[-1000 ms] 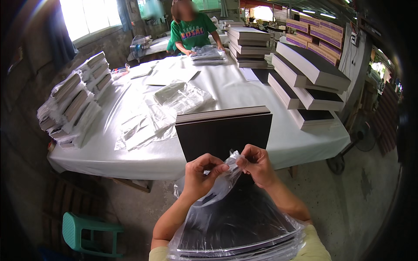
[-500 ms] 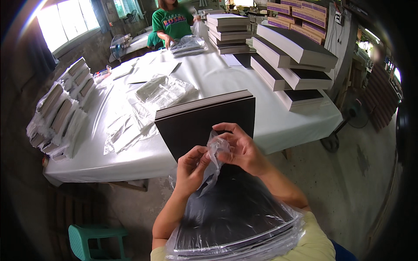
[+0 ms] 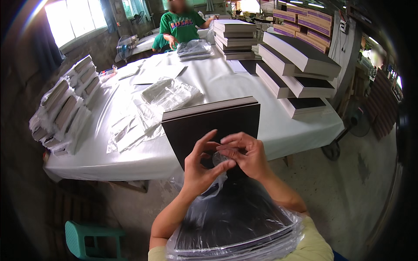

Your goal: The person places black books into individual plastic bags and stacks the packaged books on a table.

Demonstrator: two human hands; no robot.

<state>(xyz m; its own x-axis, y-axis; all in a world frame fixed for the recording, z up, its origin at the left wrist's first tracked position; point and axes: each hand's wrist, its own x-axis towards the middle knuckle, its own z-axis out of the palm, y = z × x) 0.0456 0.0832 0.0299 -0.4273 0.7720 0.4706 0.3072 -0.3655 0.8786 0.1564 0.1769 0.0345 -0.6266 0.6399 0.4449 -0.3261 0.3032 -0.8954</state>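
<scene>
A clear plastic bag (image 3: 237,217) around a stack of black boards rests against my body, its lower edge towards me. Its bunched top lies between my hands. My right hand (image 3: 249,155) pinches the gathered plastic with fingertips and thumb together. Curled around the other side of the bunch is my left hand (image 3: 202,163), its thumb against the plastic and its index finger raised. Fingers partly hide the plastic. Just beyond my hands, a stack of black boards (image 3: 213,122) with pale edges stands upright at the table's near edge.
On the white-covered table (image 3: 109,167) lie loose plastic bags (image 3: 167,95). White-wrapped bundles (image 3: 65,111) are piled left, thick black-topped stacks (image 3: 300,56) right. Across the table stands a person (image 3: 180,28) in green beside bagged boards (image 3: 193,49). A green stool (image 3: 82,237) is lower left.
The bunched plastic is lower between my hands and more hidden. My left fingers have lifted and spread, and its thumb has moved right. The person across has shifted a hand back from the bagged boards.
</scene>
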